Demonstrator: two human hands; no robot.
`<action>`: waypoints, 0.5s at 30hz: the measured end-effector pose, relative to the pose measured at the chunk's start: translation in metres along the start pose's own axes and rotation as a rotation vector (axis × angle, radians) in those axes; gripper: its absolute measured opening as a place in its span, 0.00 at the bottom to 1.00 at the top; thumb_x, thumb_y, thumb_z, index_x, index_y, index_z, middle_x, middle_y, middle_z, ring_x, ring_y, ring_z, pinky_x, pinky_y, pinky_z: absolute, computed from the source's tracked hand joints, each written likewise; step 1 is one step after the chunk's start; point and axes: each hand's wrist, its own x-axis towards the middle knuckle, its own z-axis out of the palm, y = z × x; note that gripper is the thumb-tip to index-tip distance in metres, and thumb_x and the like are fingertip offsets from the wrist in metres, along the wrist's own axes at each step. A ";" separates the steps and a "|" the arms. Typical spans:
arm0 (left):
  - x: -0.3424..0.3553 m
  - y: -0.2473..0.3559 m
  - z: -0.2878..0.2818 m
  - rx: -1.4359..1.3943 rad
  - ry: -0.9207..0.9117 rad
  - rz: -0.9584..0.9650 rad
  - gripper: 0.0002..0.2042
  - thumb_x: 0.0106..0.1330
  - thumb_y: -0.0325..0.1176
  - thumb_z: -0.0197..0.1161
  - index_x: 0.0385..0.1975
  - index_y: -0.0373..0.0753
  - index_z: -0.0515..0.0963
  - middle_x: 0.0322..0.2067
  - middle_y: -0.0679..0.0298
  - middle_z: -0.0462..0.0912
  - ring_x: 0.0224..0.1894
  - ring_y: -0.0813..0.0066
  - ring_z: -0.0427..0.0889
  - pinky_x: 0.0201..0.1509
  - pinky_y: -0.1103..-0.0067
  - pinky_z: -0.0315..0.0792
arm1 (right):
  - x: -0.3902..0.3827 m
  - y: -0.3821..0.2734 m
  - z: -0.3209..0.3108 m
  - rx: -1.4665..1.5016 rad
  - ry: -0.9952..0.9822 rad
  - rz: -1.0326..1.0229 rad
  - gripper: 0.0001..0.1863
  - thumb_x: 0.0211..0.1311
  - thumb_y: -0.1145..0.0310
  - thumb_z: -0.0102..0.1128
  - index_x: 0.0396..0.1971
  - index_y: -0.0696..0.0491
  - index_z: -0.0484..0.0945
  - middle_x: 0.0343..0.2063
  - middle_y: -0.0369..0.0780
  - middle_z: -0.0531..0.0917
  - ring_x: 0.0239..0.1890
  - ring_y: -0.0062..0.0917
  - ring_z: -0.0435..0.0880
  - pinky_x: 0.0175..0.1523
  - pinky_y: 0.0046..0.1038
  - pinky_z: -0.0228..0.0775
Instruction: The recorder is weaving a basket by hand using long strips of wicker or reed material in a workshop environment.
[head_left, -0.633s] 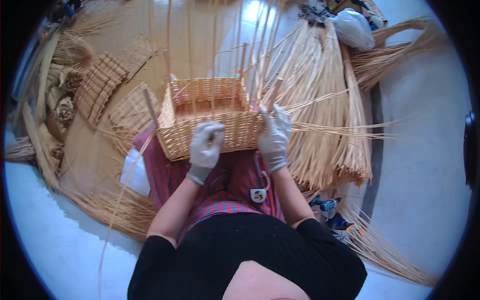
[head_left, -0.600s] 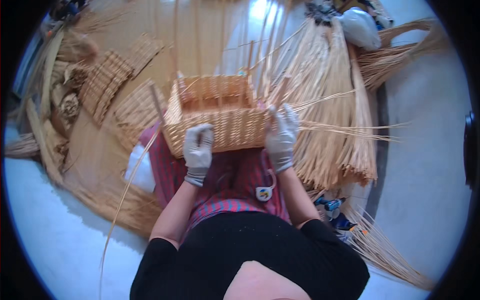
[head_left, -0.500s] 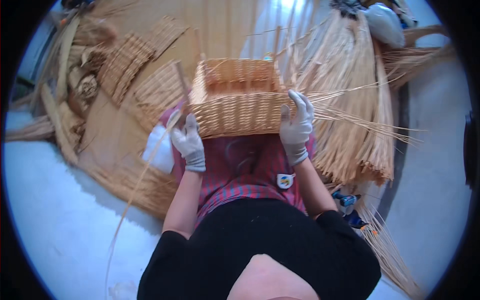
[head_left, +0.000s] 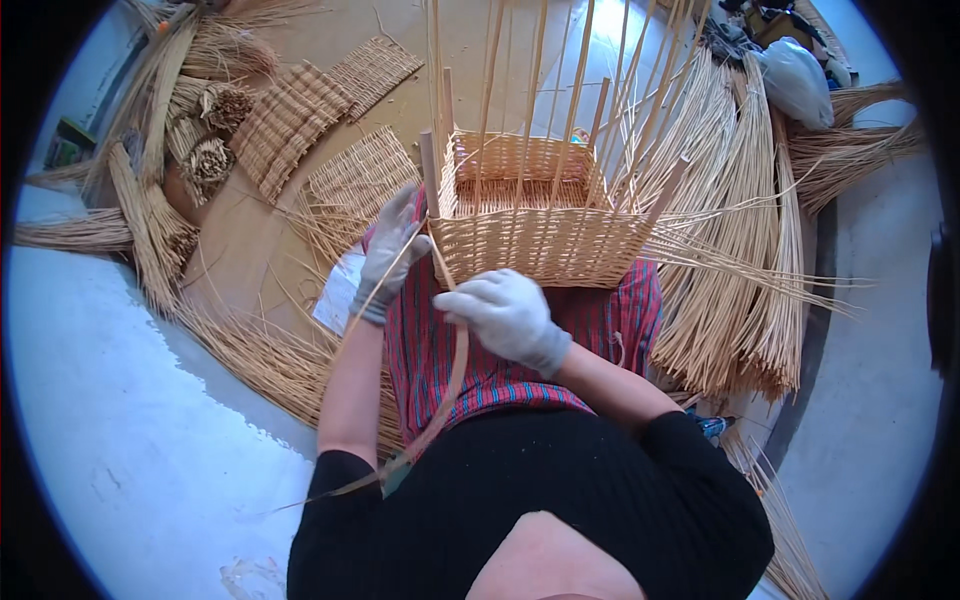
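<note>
A rectangular woven wicker basket [head_left: 540, 248], with tall upright stakes rising from its sides, rests over my lap. Grey-white knit gloves cover both hands. My left hand [head_left: 390, 255] is at the basket's left front corner, beside a thick corner post [head_left: 430, 175]; its thumb presses toward the fingers on a wicker strand [head_left: 372, 295]. In front of the basket, my right hand [head_left: 505, 315] is closed, thumb against fingers, on a flat wicker strip [head_left: 452, 385]. This strip runs up to the corner near my left hand and curves down toward my left sleeve.
Woven panels [head_left: 290, 130] lie on the board at the far left, near rolled bundles [head_left: 210, 165]. Large bundles of pale strands [head_left: 740, 250] spread at the right. Loose strand ends [head_left: 760, 255] stick out from the basket's right side. A white plastic bag [head_left: 797, 85] sits far right.
My right hand has left the basket's right end and moved left to the wicker strip. The basket has shifted slightly right and turned. My left hand has moved up along the left corner.
</note>
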 end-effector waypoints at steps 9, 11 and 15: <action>0.022 -0.021 0.053 0.172 0.250 -0.058 0.10 0.72 0.29 0.72 0.46 0.41 0.77 0.32 0.76 0.76 0.36 0.86 0.76 0.43 0.83 0.74 | 0.083 0.073 -0.024 -0.105 0.477 0.264 0.28 0.67 0.81 0.65 0.66 0.52 0.77 0.52 0.47 0.89 0.50 0.29 0.91 0.54 0.30 0.83; 0.017 -0.024 0.063 0.041 0.368 -0.053 0.05 0.73 0.30 0.71 0.38 0.41 0.80 0.31 0.76 0.78 0.36 0.86 0.76 0.43 0.84 0.72 | 0.103 0.082 -0.027 -0.335 0.415 0.200 0.38 0.67 0.81 0.63 0.76 0.49 0.64 0.52 0.48 0.88 0.47 0.30 0.91 0.49 0.31 0.83; 0.028 -0.028 0.070 0.162 0.523 -0.116 0.09 0.69 0.26 0.71 0.46 0.39 0.83 0.37 0.73 0.81 0.39 0.83 0.77 0.47 0.81 0.73 | 0.067 0.085 -0.048 0.195 0.631 0.261 0.27 0.78 0.75 0.55 0.74 0.55 0.64 0.48 0.44 0.89 0.31 0.19 0.85 0.36 0.24 0.76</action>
